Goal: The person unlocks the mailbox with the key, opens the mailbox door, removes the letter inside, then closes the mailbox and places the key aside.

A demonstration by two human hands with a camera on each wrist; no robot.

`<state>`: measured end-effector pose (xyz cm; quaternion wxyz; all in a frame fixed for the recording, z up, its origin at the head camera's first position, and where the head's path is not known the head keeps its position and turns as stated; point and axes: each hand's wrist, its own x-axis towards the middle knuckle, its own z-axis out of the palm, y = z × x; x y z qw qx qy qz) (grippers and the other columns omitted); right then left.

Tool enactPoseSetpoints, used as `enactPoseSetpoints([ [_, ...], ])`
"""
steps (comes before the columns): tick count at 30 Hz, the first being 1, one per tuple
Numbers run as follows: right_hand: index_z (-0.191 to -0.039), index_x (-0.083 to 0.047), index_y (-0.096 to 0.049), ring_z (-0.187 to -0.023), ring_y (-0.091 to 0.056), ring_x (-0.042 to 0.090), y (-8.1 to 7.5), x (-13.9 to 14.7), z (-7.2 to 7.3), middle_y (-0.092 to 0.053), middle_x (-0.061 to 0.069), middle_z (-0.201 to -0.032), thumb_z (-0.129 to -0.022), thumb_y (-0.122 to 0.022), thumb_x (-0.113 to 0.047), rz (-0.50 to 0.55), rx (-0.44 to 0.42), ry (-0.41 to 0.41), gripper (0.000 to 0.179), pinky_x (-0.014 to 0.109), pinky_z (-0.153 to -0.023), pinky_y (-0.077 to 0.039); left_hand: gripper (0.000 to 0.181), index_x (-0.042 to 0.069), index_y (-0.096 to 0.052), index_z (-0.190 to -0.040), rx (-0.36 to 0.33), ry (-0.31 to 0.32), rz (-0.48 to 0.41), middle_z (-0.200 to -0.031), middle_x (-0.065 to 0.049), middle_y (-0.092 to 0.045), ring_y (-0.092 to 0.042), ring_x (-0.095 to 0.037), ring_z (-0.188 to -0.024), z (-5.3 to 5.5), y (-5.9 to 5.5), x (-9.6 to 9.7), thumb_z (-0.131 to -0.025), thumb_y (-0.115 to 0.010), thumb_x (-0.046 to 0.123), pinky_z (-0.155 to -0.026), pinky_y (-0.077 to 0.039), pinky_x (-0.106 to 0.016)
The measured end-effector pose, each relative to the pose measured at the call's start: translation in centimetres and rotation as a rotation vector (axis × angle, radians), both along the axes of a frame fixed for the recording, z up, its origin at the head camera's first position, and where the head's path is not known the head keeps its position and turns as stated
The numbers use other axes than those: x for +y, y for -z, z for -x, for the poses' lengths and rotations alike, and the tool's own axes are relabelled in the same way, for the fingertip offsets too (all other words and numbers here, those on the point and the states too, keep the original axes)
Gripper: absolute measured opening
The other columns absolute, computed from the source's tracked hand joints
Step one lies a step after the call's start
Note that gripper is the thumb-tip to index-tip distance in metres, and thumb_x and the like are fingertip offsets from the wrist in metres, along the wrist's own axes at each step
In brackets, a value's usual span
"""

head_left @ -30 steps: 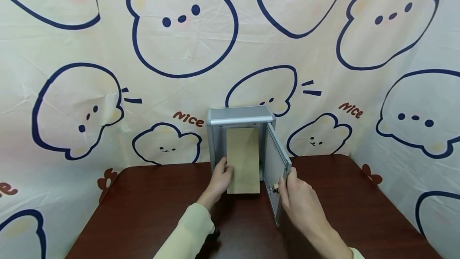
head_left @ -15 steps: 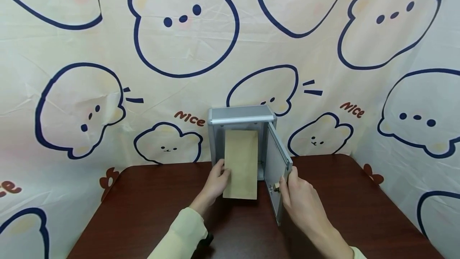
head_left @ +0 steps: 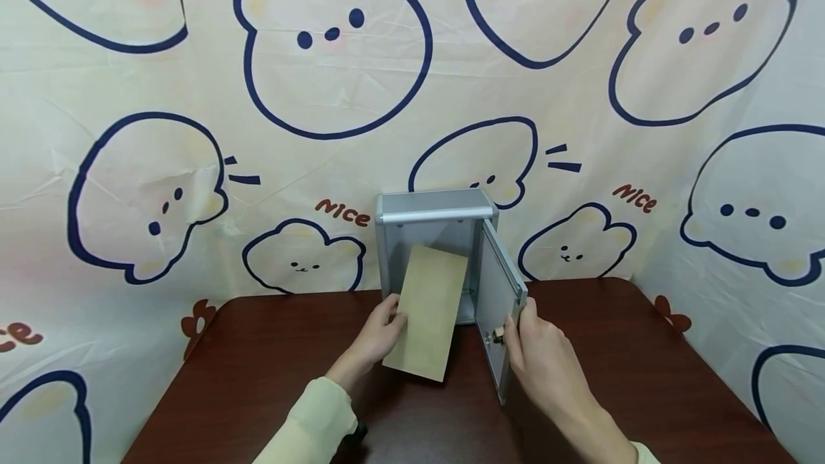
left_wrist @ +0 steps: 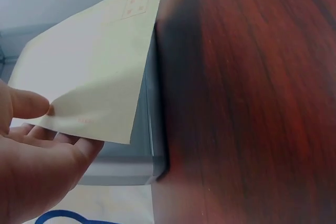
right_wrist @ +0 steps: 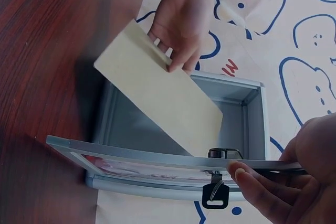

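A pale tan envelope (head_left: 428, 315) tilts in front of the grey metal box (head_left: 425, 208), its upper end still overlapping the box's opening. My left hand (head_left: 372, 339) pinches the envelope's left edge, thumb on the face and fingers behind. Faint red printed squares show near one end of it in the left wrist view. The box's hinged door (head_left: 496, 292) stands swung out to the right. My right hand (head_left: 548, 360) grips the free edge of that door near its lock (right_wrist: 218, 153). A black-headed key (right_wrist: 215, 195) hangs from the lock's outer side.
The box stands at the back of a dark reddish-brown table (head_left: 258, 378). Behind it hangs a cream cloth (head_left: 309, 170) with blue-outlined cartoon bears. In the right wrist view, the box's interior (right_wrist: 142, 119) shows bare grey walls.
My left hand has drawn the envelope down and toward me, out of the box, and it has gone from upright to slanted, lower end to the left. The right hand stays on the door.
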<state>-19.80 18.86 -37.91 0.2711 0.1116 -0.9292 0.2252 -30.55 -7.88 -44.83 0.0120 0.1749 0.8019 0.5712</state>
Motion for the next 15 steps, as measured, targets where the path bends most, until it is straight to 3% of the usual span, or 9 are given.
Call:
enactPoseSetpoints([
  [8,-0.096,-0.005,-0.047,-0.048,-0.039,0.009,-0.1,0.0,-0.1,-0.040,-0.003,-0.060,-0.105,-0.054,-0.014,0.000,-0.010,0.005,0.015,0.025,-0.042,-0.034,0.024,0.003,-0.058,-0.125,0.002,0.049,0.067,-0.113,-0.017,-0.070,-0.065,-0.022,-0.092,-0.3,0.5,-0.9,-0.106,-0.045,0.003,-0.077,-0.052,-0.037],
  [15,-0.095,-0.005,-0.046,-0.048,-0.038,0.009,0.0,0.0,-0.1,-0.039,-0.003,-0.060,-0.104,-0.055,-0.014,0.000,0.005,0.007,0.016,0.025,-0.043,-0.033,0.026,0.003,-0.058,-0.129,0.028,0.101,0.165,-0.117,-0.017,-0.068,-0.062,-0.023,-0.098,-0.8,0.8,-1.7,-0.106,-0.045,0.003,-0.083,-0.050,-0.038],
])
